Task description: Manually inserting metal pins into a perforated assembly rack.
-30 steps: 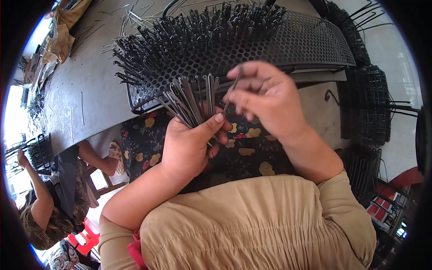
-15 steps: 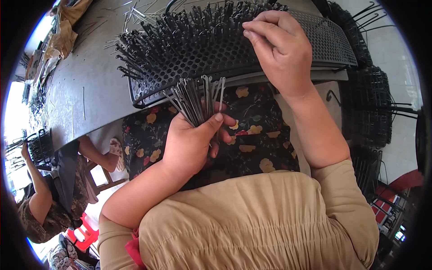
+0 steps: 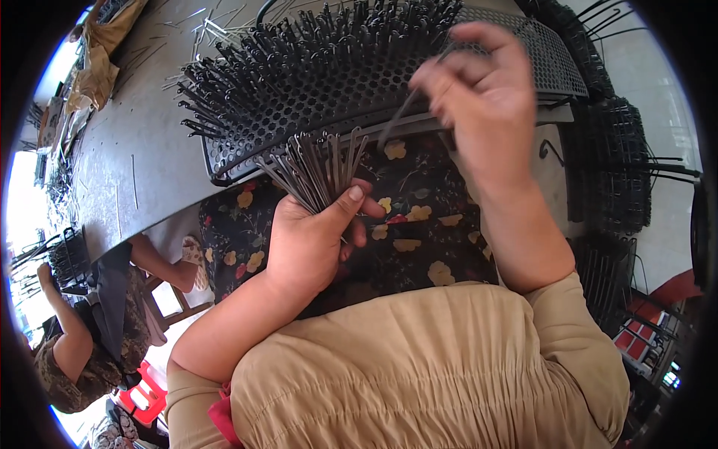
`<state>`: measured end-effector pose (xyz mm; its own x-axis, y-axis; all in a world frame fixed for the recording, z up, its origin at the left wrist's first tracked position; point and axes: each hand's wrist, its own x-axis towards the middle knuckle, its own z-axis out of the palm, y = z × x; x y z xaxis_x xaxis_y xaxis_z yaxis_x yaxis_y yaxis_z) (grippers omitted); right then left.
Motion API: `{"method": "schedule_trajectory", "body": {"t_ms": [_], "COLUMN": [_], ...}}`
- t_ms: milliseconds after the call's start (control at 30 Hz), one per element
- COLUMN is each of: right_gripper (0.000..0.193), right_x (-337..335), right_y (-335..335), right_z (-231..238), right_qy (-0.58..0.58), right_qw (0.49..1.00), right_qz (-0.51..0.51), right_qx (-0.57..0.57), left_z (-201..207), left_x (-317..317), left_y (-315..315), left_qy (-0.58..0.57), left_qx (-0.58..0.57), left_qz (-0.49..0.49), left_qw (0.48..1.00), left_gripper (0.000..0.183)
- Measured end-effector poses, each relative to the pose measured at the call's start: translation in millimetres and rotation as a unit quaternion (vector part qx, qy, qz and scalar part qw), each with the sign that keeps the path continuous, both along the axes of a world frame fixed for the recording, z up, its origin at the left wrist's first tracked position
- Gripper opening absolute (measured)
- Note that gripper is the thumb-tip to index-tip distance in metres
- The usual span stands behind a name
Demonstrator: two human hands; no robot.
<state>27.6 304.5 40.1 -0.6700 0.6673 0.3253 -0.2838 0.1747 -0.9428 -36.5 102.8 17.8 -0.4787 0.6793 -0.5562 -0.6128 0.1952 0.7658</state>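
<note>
Fingers [image 3: 449,78] of your right hand [image 3: 486,112] pinch one dark pin [image 3: 404,112] — slanting up-right toward them. Left hand [image 3: 314,239] clenches a pin bundle [image 3: 318,168], fanning upward toward the perforated black panel [image 3: 359,82] just above.

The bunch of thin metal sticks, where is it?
In the head view, the bunch of sticks fans out of the left hand, left of centre, just below the black holed panel.

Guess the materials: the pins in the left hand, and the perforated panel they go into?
Pins: thin dark rods, likely coated or blackened metal wire; stiff, straight, faint sheen. Perforated panel: black sheet with a regular hexagonal hole pattern, curved, matte; could be painted metal or moulded plastic, hard to tell. The left hand grips the bundle.
</note>
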Motion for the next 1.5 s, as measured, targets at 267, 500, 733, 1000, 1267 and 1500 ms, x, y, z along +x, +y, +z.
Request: {"method": "schedule_trajectory", "body": {"t_ms": [267,500,733,1000,1267,1500], "right_gripper": [0.035,0.029,0.011,0.009,0.018,0.033], "right_x": [-33.7,-22.0,-8.7,22.5,20.8,-6.0], "right_y": [24.6,20.2,18.1,-41.2,-20.1,38.8], "right_z": [0.2,4.7,-18.2,-31.3,-16.7,-10.8], "right_qy": [0.226,0.012,-0.006,-0.123,-0.064,0.154], "right_qw": [0.928,0.932,0.894,0.935,0.971,0.95], "right_qz": [-0.056,-0.138,-0.124,0.252,0.117,-0.11], "right_qx": [0.292,0.335,0.43,-0.216,-0.197,0.25], "left_z": [-0.4,-1.3,-9.5,-1.8,-8.2,-12.2], "left_x": [1.4,0.2,-2.3,2.8,2.4,6.5], "left_y": [0.3,2.8,-1.0,2.7,-2.4,1.6], "left_qy": [0.018,0.01,-0.013,0.002,0.0,-0.021], "left_qx": [-0.019,-0.022,0.038,0.071,0.046,0.023], "left_qz": [-0.001,0.0,-0.011,-0.023,-0.001,0.022], "left_qw": [1.0,1.0,0.999,0.997,0.999,0.999], "left_gripper": [0.013,0.013,0.019,0.019,0.01,0.006]}}
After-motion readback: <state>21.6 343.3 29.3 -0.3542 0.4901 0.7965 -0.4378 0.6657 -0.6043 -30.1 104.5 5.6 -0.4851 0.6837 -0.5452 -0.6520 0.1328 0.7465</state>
